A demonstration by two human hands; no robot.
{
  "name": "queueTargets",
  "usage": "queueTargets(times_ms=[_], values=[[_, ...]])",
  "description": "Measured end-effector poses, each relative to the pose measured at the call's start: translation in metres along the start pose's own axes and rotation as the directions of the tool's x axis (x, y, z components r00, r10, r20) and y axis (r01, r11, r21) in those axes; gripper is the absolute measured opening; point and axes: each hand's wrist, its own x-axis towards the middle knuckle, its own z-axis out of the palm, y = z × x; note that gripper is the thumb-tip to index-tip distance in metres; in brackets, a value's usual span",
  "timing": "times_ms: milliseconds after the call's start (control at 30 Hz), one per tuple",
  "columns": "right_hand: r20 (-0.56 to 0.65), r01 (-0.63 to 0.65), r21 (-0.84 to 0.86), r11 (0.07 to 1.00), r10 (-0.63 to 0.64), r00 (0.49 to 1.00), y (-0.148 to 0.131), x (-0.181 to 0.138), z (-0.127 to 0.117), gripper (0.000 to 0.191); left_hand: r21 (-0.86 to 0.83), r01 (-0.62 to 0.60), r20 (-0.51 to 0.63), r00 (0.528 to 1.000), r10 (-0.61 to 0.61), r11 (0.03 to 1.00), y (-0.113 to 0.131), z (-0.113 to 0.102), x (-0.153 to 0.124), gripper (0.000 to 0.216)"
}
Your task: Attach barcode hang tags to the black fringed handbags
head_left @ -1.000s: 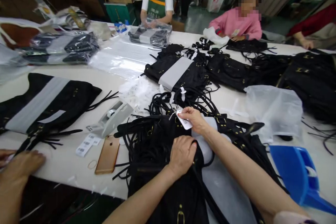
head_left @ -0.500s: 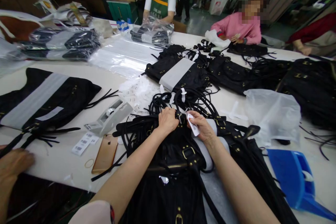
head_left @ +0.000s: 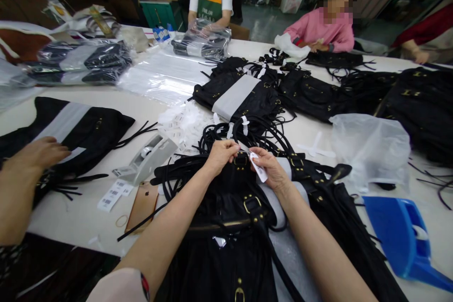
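Over a pile of black bags, my right hand (head_left: 272, 168) pinches a white hang tag (head_left: 259, 169) with small print on it. Close by on the left, my left hand (head_left: 221, 155) is closed, thumb against fingers, near the tag's upper end; what it pinches is too small to make out. Below both hands lies a black bag (head_left: 219, 269) with a brass zip and a brass buckle (head_left: 252, 205). Looped black handles (head_left: 212, 136), some wrapped in white, lie just beyond my hands. Grey-white padding (head_left: 293, 255) shows beside the bag.
A co-worker's hand (head_left: 38, 155) rests on a banded black bag (head_left: 109, 125) at left. Nearby lie a grey tape dispenser (head_left: 150, 158), barcode stickers (head_left: 112, 196) and a phone (head_left: 141, 205). At right are a clear plastic bag (head_left: 370, 151) and a blue tape dispenser (head_left: 392, 231).
My left hand has drawn up slightly from the bag's buckle, its fingers now pinched near the tag. The co-worker's hand at left has moved up onto the banded bag.
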Motion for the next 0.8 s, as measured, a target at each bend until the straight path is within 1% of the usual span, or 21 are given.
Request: queueTargets(times_ms=[33,67,100,167,200,267,300,333,367,400,433,467,500,533,567,600,667,700,733,767,800], values=[[0.012,-0.003,-0.005,1.0,0.003,1.0,0.0,0.0,0.0,0.037,0.131,-0.027,-0.015,0.999,0.029,0.991,-0.001,-0.007,0.001,0.015],[0.022,-0.008,-0.016,1.0,0.008,1.0,0.0,0.0,0.0,0.039,0.29,-0.063,-0.023,0.997,0.073,0.955,-0.001,-0.014,0.001,0.014],[0.029,-0.014,-0.032,0.999,0.015,0.999,0.001,0.0,0.0,0.04,0.453,-0.104,-0.016,0.992,0.124,0.885,-0.001,-0.02,0.001,0.014],[0.03,-0.023,-0.094,0.995,0.026,0.999,0.003,0.0,0.0,0.041,0.708,-0.168,0.037,0.979,0.201,0.686,0.0,-0.032,-0.002,0.016],[0.024,-0.022,-0.152,0.988,0.026,0.999,0.004,0.0,0.0,0.041,0.784,-0.182,0.059,0.974,0.22,0.593,0.002,-0.035,-0.004,0.017],[0.019,0.019,-0.349,0.937,-0.013,1.0,0.006,-0.001,0.002,0.036,0.865,-0.199,0.094,0.966,0.241,0.46,0.005,-0.039,-0.009,0.02],[0.039,0.073,-0.482,0.873,-0.062,0.997,0.007,-0.002,0.004,0.031,0.883,-0.219,0.117,0.959,0.257,0.415,0.007,-0.039,-0.011,0.021],[0.075,0.151,-0.613,0.776,-0.133,0.988,0.007,-0.004,0.007,0.025,0.891,-0.25,0.147,0.948,0.281,0.38,0.01,-0.038,-0.014,0.022],[0.12,0.241,-0.722,0.649,-0.225,0.967,0.007,-0.006,0.01,0.02,0.89,-0.289,0.18,0.934,0.309,0.354,0.013,-0.036,-0.016,0.022],[0.172,0.323,-0.796,0.512,-0.321,0.932,0.006,-0.007,0.015,0.019,0.881,-0.332,0.217,0.917,0.335,0.337,0.017,-0.034,-0.018,0.021],[0.218,0.384,-0.837,0.391,-0.405,0.888,0.006,-0.009,0.019,0.02,0.866,-0.374,0.251,0.899,0.358,0.331,0.021,-0.031,-0.021,0.02],[0.247,0.42,-0.854,0.307,-0.471,0.847,0.006,-0.01,0.024,0.025,0.846,-0.414,0.281,0.882,0.378,0.337,0.025,-0.028,-0.023,0.019],[0.256,0.441,-0.854,0.276,-0.515,0.818,0.006,-0.011,0.028,0.033,0.82,-0.453,0.307,0.864,0.399,0.35,0.029,-0.024,-0.025,0.018],[0.247,0.453,-0.84,0.298,-0.533,0.809,0.007,-0.011,0.031,0.04,0.791,-0.49,0.33,0.846,0.419,0.367,0.033,-0.021,-0.027,0.018],[0.232,0.46,-0.809,0.367,-0.52,0.822,0.008,-0.011,0.033,0.043,0.76,-0.522,0.346,0.83,0.439,0.388,0.037,-0.018,-0.028,0.019],[0.212,0.454,-0.76,0.466,-0.483,0.85,0.009,-0.01,0.034,0.042,0.732,-0.542,0.348,0.818,0.457,0.413,0.041,-0.016,-0.028,0.019],[0.168,0.403,-0.635,0.658,-0.392,0.904,0.01,-0.009,0.033,0.027,0.688,-0.534,0.301,0.826,0.477,0.491,0.045,-0.015,-0.026,0.017],[0.149,0.373,-0.586,0.719,-0.357,0.922,0.008,-0.009,0.032,0.021,0.663,-0.512,0.265,0.843,0.467,0.546,0.046,-0.015,-0.023,0.015],[0.13,0.348,-0.566,0.748,-0.336,0.933,0.005,-0.009,0.031,0.019,0.629,-0.483,0.237,0.865,0.442,0.609,0.045,-0.017,-0.02,0.012],[0.108,0.33,-0.581,0.744,-0.332,0.937,-0.001,-0.011,0.031,0.02,0.589,-0.449,0.219,0.889,0.403,0.671,0.043,-0.018,-0.016,0.01],[0.082,0.318,-0.632,0.707,-0.347,0.934,-0.008,-0.014,0.031,0.021,0.561,-0.404,0.206,0.913,0.351,0.723,0.039,-0.02,-0.012,0.012]])
